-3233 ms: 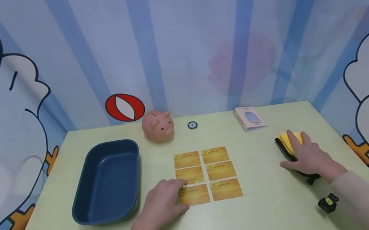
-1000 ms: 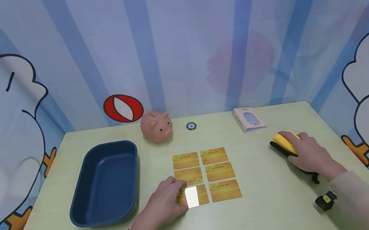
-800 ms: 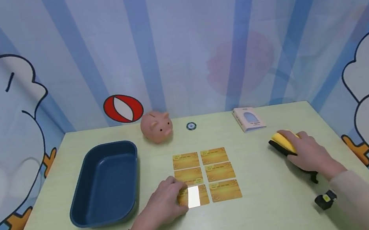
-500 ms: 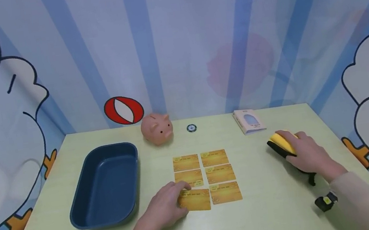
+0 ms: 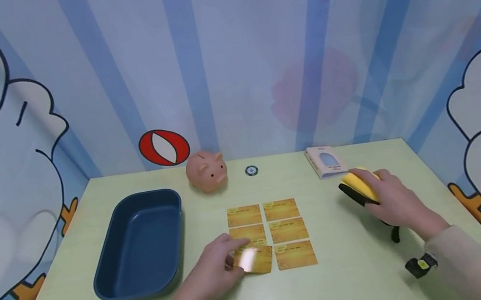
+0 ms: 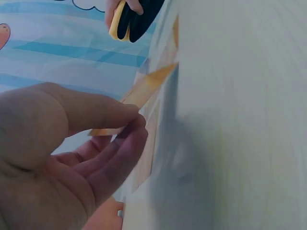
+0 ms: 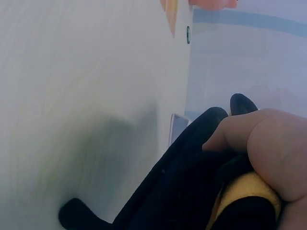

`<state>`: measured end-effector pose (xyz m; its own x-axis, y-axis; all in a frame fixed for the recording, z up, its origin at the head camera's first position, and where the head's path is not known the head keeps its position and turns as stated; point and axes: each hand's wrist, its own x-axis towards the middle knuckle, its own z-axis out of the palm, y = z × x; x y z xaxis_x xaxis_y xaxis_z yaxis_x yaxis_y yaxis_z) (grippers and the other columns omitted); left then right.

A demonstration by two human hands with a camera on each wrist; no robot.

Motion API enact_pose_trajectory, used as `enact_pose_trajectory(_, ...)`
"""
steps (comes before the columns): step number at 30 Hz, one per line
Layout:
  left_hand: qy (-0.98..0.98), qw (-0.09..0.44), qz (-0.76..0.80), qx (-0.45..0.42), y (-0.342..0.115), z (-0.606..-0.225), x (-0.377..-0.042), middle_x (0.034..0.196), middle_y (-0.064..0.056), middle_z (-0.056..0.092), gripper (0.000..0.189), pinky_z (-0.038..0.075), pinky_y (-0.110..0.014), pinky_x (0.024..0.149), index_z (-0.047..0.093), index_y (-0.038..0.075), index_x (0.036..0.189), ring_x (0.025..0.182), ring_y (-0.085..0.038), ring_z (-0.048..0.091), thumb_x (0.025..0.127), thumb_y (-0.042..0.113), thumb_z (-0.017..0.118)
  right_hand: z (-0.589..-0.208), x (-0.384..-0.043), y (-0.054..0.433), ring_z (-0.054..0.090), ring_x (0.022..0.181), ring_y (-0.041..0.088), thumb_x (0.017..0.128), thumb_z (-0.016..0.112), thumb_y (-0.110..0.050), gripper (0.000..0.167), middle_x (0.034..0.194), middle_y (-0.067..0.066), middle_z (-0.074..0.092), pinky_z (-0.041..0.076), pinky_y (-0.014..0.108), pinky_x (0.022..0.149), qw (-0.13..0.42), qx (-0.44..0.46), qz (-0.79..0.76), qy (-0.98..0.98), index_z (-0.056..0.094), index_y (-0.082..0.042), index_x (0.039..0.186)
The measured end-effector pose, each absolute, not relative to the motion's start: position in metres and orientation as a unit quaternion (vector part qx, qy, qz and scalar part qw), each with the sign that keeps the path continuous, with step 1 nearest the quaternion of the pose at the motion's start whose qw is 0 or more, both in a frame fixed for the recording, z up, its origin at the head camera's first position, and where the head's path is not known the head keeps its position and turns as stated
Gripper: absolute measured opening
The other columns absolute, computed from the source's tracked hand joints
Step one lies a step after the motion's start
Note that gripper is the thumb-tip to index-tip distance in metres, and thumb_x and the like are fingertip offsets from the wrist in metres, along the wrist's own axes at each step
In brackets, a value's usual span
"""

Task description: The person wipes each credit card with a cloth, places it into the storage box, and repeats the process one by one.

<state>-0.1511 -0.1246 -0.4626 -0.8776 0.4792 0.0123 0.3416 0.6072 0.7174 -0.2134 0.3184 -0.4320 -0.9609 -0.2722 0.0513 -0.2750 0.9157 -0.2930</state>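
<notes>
In the head view my left hand (image 5: 212, 271) pinches the near-left gold card (image 5: 261, 261) of a two-column grid. The left wrist view shows this card (image 6: 151, 84) tilted up off the table between thumb and fingers. Several other gold cards (image 5: 289, 230) lie flat beside and beyond it. At the right, my right hand (image 5: 400, 204) grips a soft-looking yellow-and-black item (image 5: 360, 188) with a black strap end, held above the table; its exact kind is unclear. Up close in the right wrist view, its black part (image 7: 177, 177) has rounded ends, and fingers hide some of it.
A deep blue tray (image 5: 138, 248) stands left of the cards. Along the back are a pink piggy bank (image 5: 206, 171), a small round chip (image 5: 251, 170) and a pale pink box (image 5: 325, 162). A striped cloth backdrop (image 5: 246, 66) rises behind the table's far edge.
The left hand has lifted and tilted the near-left card, which lay flat at first. The right hand has taken a firmer grip on the yellow-and-black item and carried it up and left.
</notes>
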Motion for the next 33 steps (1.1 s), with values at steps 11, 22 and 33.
enact_pose_trajectory(11,0.826,0.126,0.523,0.17,-0.119,-0.452,-0.155,0.12,-0.008,0.06,0.056,0.052,-0.024,0.064,0.065,0.01,0.141,0.084,-0.019,0.06,0.088,-0.001,0.081,-0.409,-0.206,0.292,0.054,0.106,0.042,0.093,0.071,-0.006,0.084,0.141,0.032,0.045,0.051,0.045,0.065,0.035,0.18,0.154,-0.971,0.031,-0.023,0.164)
enact_pose_trajectory(22,0.787,0.118,0.591,0.129,-0.1,-0.457,-0.174,0.098,-0.005,0.056,0.059,0.047,-0.023,0.072,0.059,0.004,0.145,0.088,-0.019,0.053,0.089,-0.004,0.076,-0.389,-0.204,0.259,0.052,0.099,0.03,0.094,0.068,-0.006,0.08,0.139,0.025,0.048,0.046,0.042,0.07,0.044,0.238,0.187,-0.952,0.034,-0.026,0.164)
enact_pose_trajectory(33,0.758,0.131,0.629,0.112,-0.087,-0.459,-0.19,0.105,-0.009,0.069,0.059,0.056,-0.024,0.073,0.055,0.004,0.149,0.089,-0.018,0.062,0.093,-0.005,0.07,-0.377,-0.209,0.229,0.049,0.105,0.022,0.094,0.067,0.0,0.08,0.143,0.012,0.051,0.047,0.044,0.084,0.022,0.335,0.254,-0.907,0.035,-0.024,0.164)
